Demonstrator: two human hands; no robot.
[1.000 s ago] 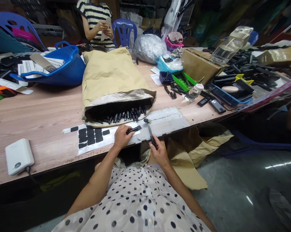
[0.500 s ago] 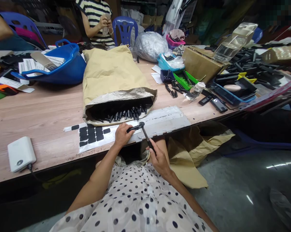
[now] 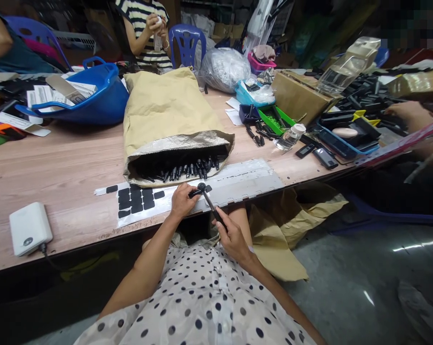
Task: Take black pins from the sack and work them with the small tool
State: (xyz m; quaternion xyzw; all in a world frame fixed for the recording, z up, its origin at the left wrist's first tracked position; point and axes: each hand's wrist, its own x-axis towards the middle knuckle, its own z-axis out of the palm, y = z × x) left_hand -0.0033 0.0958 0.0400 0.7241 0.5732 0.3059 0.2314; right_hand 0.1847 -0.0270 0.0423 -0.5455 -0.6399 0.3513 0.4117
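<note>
My left hand point(image 3: 182, 200) is closed on a slim black part point(image 3: 193, 193), holding it down at the table's front edge. In my right hand point(image 3: 231, 233) is a small hammer point(image 3: 211, 203), gripped by its dark handle, its round head over the black part. Whether head and part touch, I cannot tell. A black patch shows just right of the hammer head. Left of my hands lies a white sheet point(image 3: 162, 207) with rows of black rounded stickers point(image 3: 136, 197). Behind them a tan paper sack point(image 3: 166, 103) lies with its mouth toward me, several black pen-like parts point(image 3: 189, 170) inside.
A grey-white board point(image 3: 248, 179) lies along the front edge. At left are a white power bank point(image 3: 30, 229) and a blue basket point(image 3: 83, 103) of small boxes. Trays, a bottle point(image 3: 291, 136) and black parts crowd the right. Other people are across the table and at both sides.
The hammer head has moved left, from beside the black part to over it. My left hand has stayed in place. A co-worker's arm has come into view at the right.
</note>
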